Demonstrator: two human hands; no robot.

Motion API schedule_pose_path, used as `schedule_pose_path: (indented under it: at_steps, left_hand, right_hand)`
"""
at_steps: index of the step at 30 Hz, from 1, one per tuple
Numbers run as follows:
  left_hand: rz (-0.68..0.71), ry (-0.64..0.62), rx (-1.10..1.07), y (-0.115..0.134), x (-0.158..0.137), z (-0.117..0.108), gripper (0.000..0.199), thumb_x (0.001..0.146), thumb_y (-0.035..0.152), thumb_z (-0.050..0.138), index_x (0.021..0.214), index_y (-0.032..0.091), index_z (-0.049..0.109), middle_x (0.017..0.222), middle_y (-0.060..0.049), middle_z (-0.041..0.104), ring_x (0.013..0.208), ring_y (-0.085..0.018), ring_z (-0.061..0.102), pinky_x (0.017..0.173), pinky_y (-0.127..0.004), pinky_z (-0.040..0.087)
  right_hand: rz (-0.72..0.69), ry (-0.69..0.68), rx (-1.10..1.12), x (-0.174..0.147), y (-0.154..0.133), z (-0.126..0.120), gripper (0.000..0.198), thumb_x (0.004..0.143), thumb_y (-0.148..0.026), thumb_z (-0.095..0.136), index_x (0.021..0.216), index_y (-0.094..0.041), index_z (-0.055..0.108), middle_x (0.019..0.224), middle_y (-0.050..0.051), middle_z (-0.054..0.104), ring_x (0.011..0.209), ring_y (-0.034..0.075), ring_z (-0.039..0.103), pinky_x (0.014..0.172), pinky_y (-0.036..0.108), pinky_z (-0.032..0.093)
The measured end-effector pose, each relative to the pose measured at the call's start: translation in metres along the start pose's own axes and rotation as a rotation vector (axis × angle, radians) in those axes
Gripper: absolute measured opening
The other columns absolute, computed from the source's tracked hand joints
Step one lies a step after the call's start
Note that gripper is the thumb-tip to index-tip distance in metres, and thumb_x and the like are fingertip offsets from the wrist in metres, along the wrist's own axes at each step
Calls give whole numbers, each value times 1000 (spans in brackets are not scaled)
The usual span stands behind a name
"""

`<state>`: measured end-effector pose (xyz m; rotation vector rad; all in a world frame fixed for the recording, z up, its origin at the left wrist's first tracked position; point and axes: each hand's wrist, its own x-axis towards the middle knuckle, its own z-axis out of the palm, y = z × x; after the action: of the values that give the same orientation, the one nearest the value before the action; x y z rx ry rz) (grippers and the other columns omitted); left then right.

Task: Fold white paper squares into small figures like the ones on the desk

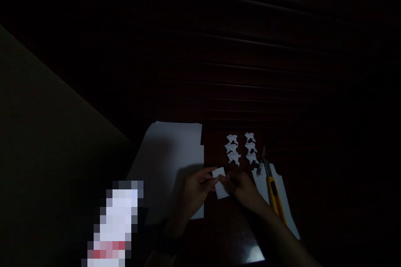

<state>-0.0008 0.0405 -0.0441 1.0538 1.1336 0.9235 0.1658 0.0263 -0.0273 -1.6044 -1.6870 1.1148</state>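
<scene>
Between my two hands is a small white piece of paper [222, 190], roughly rectangular and tilted a little. My left hand [198, 185] pinches its left edge with thumb and fingers. From the right, my right hand [242, 185] grips the same paper, with a thumb lying over its face. Just beyond my hands stand several small folded white paper figures [232, 147] in two short columns. The light is dim, so any creases in the held paper are hard to make out.
Large white paper sheets [169, 146] lie to the left, partly under my left forearm. At right, a yellow utility knife [274, 196] rests on more white paper [290, 206]. The dark wooden table [219, 233] shows a bright reflection near me. A pixelated bright patch covers the lower left.
</scene>
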Motion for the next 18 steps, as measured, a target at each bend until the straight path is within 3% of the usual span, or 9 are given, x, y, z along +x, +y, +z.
schedule_pose_path:
  at_steps: [5,8,12,18]
  left_hand:
    - [49,12,15,3,0,-2,35,73,34,66,102,15,67,78,-5,71,71,-20,68,60,-31,59]
    - [106,48,84,4,1,-2,29,72,34,68,95,16,70,91,-8,72,82,-22,68,70,-30,57]
    - [105,110,137,1,3,-1,21,68,33,72,79,16,72,81,-8,73,78,-23,69,69,-29,56]
    - [72,117,99,0,2,1,19,65,30,73,76,15,71,77,-7,74,73,-21,69,64,-25,55]
  right_hand:
    - [11,16,12,-1,-3,0,39,86,-41,47,56,-17,47,53,-4,42,50,9,36,46,21,26]
    - [-32,-6,-17,-5,-7,2,34,86,-36,48,59,-17,49,54,-4,46,50,9,39,46,21,26]
    - [-101,-39,-71,-10,-10,6,27,86,-30,48,63,-17,54,56,-3,53,49,9,43,48,21,27]
    - [-116,-43,-100,-10,-12,6,26,86,-31,49,66,-17,57,59,0,59,52,12,49,48,22,29]
